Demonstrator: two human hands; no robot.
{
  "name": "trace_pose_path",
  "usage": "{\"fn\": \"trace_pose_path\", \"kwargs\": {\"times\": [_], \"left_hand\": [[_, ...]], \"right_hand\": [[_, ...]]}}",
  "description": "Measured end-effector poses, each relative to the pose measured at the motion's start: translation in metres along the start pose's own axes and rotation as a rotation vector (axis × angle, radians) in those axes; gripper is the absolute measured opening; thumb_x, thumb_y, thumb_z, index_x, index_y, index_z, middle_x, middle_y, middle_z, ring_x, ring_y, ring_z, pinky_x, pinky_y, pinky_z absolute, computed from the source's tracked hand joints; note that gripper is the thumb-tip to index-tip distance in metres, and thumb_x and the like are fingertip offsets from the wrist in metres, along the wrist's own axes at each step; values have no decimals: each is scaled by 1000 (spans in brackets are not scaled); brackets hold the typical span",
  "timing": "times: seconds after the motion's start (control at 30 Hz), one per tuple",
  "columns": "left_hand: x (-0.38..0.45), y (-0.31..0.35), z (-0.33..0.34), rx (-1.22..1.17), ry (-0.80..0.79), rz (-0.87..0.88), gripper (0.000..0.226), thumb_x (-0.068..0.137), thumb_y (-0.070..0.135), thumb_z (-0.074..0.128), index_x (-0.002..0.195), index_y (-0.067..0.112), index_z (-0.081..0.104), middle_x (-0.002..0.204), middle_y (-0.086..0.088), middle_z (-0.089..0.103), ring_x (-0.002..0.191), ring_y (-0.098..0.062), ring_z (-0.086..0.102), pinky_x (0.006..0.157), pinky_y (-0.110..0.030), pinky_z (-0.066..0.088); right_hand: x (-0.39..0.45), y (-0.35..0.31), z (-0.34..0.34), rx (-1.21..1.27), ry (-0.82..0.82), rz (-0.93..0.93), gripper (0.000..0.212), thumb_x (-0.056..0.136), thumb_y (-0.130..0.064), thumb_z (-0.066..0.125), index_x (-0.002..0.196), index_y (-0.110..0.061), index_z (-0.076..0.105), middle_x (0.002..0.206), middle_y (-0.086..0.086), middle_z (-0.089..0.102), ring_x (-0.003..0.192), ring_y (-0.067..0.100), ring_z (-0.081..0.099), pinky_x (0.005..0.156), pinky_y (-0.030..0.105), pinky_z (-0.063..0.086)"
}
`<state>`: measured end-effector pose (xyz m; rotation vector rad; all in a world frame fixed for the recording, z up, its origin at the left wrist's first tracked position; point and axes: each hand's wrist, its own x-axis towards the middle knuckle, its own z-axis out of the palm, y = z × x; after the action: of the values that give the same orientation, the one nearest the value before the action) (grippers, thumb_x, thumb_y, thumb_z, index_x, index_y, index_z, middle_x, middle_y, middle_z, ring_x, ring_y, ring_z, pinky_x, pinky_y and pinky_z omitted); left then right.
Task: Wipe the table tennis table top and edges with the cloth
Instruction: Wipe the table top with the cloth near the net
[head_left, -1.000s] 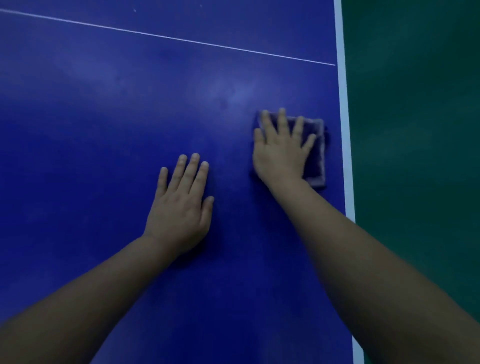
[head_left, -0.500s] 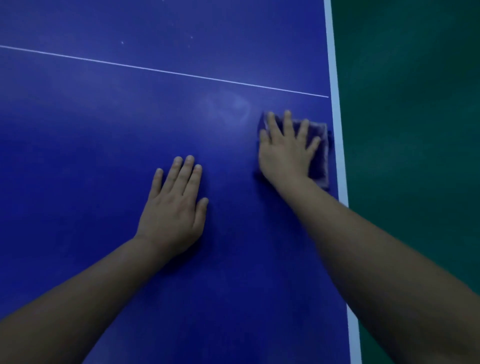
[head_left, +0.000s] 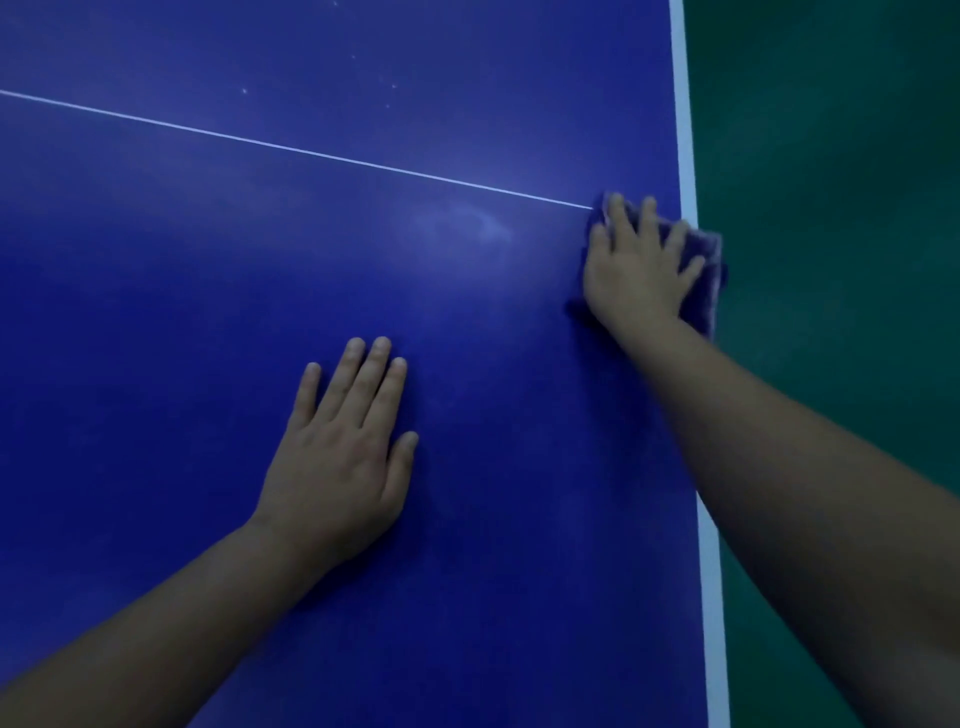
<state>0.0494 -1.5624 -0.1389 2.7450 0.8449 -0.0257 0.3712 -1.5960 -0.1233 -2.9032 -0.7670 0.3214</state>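
Two bare hands work on the blue table tennis worktop (head_left: 208, 312), and both lie flat on it. At the left, the left hand (head_left: 343, 457) rests palm-down on the bare blue surface; its grip is relaxed, with straight fingers held close together and nothing under them. It appears to serve as a brace for the upper body.

A thin white centre line (head_left: 311, 150) runs across the worktop from the left border toward the right side and ends at the cloth. Pale smears (head_left: 483, 228) show on the surface between the hands, and small white specks (head_left: 244, 91) lie beyond the line.

At the right, the right hand (head_left: 639, 270) presses on the folded dark purple fibre cloth (head_left: 704, 280). Its grip is spread: the fingers are fanned and straight on top of the cloth, pushing it down, not pinching it. The cloth lies on the white side border strip (head_left: 685, 130), and its outer part overhangs the worktop rim above the green floor (head_left: 831, 260).

Judged step: top wiping at the right border, in transition to the edge. The specked area beyond the line appears not yet wiped.

The next move calls for maintained downward pressure and a stroke along the border strip. To treat the edge face, the fingers need to fold the overhanging cloth over the rim.
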Motion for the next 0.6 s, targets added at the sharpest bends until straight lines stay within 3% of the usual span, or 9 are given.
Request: {"fn": "trace_pose_path", "kwargs": {"times": [0.07, 0.17, 0.3, 0.43, 0.53, 0.6], "left_hand": [[-1, 1, 0, -8, -2, -8, 66, 100, 45, 22, 155, 9, 21, 164, -6, 11, 153, -20, 1, 122, -45, 1], [-2, 0, -1, -20, 4, -25, 67, 99, 45, 23, 155, 7, 23, 164, -9, 14, 153, -21, 4, 122, -46, 4], [-13, -2, 0, -17, 3, -32, 67, 99, 43, 26, 153, 4, 25, 163, -12, 16, 153, -23, 7, 123, -44, 3], [-28, -2, 2, -14, 5, -34, 67, 99, 44, 26, 153, 5, 26, 163, -11, 15, 153, -23, 5, 123, -42, -2], [-41, 1, 2, -12, 3, -43, 67, 99, 45, 24, 154, 6, 24, 164, -10, 13, 153, -21, 1, 123, -43, -1], [-52, 5, 3, -17, 5, -57, 68, 99, 45, 24, 155, 6, 23, 164, -9, 12, 153, -21, 1, 123, -43, 0]], "right_hand": [[4, -38, 9, -21, -16, -132, 52, 105, -48, 21, 156, -39, 19, 167, -4, 10, 152, 36, 4, 117, 68, 4], [-75, -78, 36, -80, 16, -487, 52, 104, -46, 26, 154, -37, 25, 166, -2, 18, 150, 36, 14, 115, 69, 8], [-186, -9, 38, -52, -74, -644, 51, 102, -49, 29, 153, -41, 31, 165, -7, 22, 152, 32, 15, 119, 63, 7], [-158, 55, 17, -111, -99, -514, 51, 101, -50, 28, 152, -45, 31, 164, -7, 23, 151, 33, 17, 117, 65, 7], [-104, 19, 12, -45, -92, -191, 51, 105, -49, 24, 155, -47, 15, 168, -10, 4, 153, 32, -3, 118, 65, -3], [-102, -21, 21, -24, -80, -213, 51, 104, -48, 25, 155, -44, 17, 168, -7, 7, 153, 35, 0, 116, 68, 1]]}}
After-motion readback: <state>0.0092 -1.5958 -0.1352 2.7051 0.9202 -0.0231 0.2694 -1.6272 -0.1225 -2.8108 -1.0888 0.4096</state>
